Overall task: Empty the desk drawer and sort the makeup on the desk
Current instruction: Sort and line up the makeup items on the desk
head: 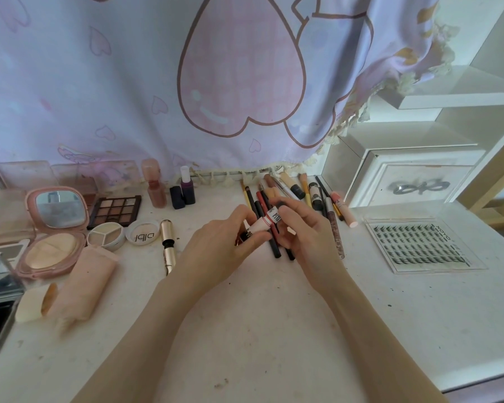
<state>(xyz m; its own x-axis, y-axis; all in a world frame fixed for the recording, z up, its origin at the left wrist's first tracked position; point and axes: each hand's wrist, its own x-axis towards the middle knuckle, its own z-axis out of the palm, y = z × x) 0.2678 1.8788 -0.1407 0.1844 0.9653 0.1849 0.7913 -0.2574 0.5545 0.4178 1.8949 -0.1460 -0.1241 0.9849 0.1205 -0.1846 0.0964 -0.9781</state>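
From the head view, our left hand [216, 245] and right hand [306, 237] both pinch a small white tube [264, 223] above the pencils [271, 228]. It looks light, stiff, slick; best gripped mid-barrel.

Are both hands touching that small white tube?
Touching. The head view shows the left hand and right hand both pinching the white tube between their fingertips.

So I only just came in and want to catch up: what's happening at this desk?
A person is sorting makeup. Both hands, left hand and right hand, hold one small white tube above a pile of pencils and brushes. Compacts and an eyeshadow palette lie grouped on the left, a false lash tray on the right.
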